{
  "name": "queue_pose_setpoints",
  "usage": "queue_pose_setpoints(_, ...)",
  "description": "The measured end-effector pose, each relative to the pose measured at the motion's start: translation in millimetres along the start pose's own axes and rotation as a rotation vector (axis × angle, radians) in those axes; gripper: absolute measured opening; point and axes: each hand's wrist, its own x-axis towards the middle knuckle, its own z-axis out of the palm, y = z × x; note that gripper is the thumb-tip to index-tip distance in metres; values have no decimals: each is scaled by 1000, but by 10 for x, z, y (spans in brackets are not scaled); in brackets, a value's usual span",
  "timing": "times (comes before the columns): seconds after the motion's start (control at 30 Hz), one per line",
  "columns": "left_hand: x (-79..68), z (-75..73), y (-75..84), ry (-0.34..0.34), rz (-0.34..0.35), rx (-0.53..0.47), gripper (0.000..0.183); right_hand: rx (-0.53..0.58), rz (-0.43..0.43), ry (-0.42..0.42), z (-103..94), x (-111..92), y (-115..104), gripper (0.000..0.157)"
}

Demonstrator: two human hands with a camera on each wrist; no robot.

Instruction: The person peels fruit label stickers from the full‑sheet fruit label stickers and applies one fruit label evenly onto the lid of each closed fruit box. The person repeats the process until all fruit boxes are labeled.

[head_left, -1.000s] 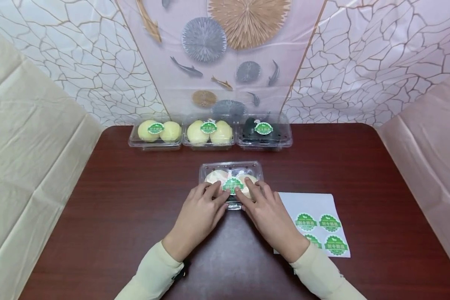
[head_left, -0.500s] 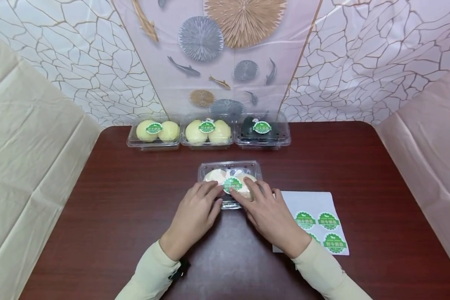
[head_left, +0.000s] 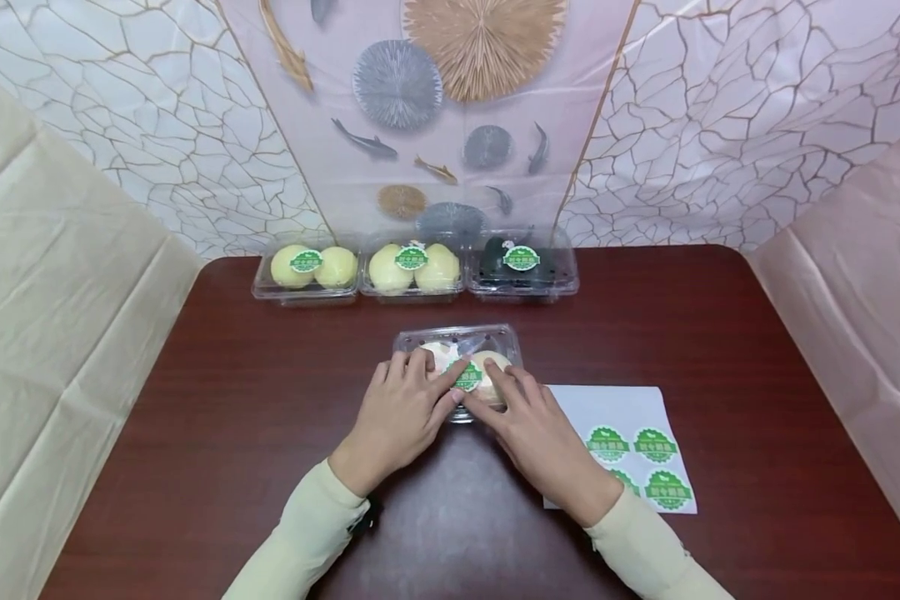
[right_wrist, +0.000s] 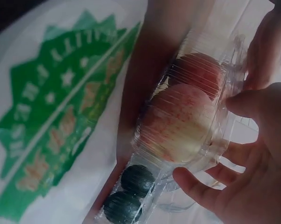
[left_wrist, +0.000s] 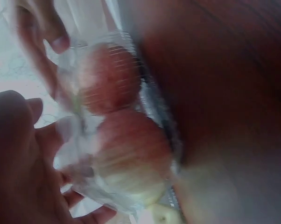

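A clear plastic clamshell box (head_left: 457, 337) sits in the middle of the table with two peaches (left_wrist: 131, 149) inside. A round green and white sticker (head_left: 467, 379) lies on its lid, partly covered by fingers. My left hand (head_left: 397, 421) is over the box's left half, its index finger and thumb reaching onto the sticker. From the other side, my right hand (head_left: 543, 437) rests fingers on the lid, over the right peach and at the sticker's lower edge. In the right wrist view its fingers (right_wrist: 199, 189) spread along the box.
A white sheet (head_left: 630, 404) with several green stickers lies under and beside the right forearm. Along the back edge stand three stickered clear boxes: two with pale yellow-green fruits (head_left: 292, 271), one with dark green fruits (right_wrist: 138, 181). Fabric walls border the table.
My left hand first draws back from the sticker, then reaches over it again with index finger and thumb. The right fingers shift slightly on the lid; the box stays put.
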Motion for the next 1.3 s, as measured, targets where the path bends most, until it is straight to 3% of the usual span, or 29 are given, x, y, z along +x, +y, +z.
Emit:
queue_pose_setpoints(0.2, -2, 6, -41, 52, 20, 1, 51, 54, 12, 13, -12, 10, 32, 58)
queue_pose_setpoints(0.3, -28, -24, -32, 45, 34, -9, 50, 68, 39, 14, -9, 40, 58, 66)
queue_pose_setpoints(0.4, -74, -57, -14, 39, 55, -11, 47, 26, 49, 16, 10, 108, 72, 72)
queue_pose_setpoints(0.57, -163, -85, 1, 44, 86, -31, 44, -10, 41, 28, 49, 137, 87, 70)
queue_pose_setpoints(0.73, -241, -132, -29, 76, 67, -183, 33, 156, 81, 61, 62, 53, 110, 65)
queue_pose_setpoints(0.87, -240, -162, -43, 106, -97, -428, 34, 400, 222, 84, 32, 0, 131, 62)
queue_pose_setpoints(1.0, -195, -134, -68, 136, -363, -626, 62, 687, 461, 41, -18, 12, 165, 66)
queue_pose_setpoints(1.1, -180, -59, -98, 123, -525, -820, 79, 928, 645, -34, -59, 40, 194, 70)
queue_pose_setpoints(1.2, -176, 38, -99, 108, -630, -1065, 83, 1144, 761, -89, -99, 65, 208, 68)
queue_pose_setpoints(1.3, -165, 110, -74, 129, -658, -1197, 78, 1245, 807, -97, -124, 82, 207, 66)
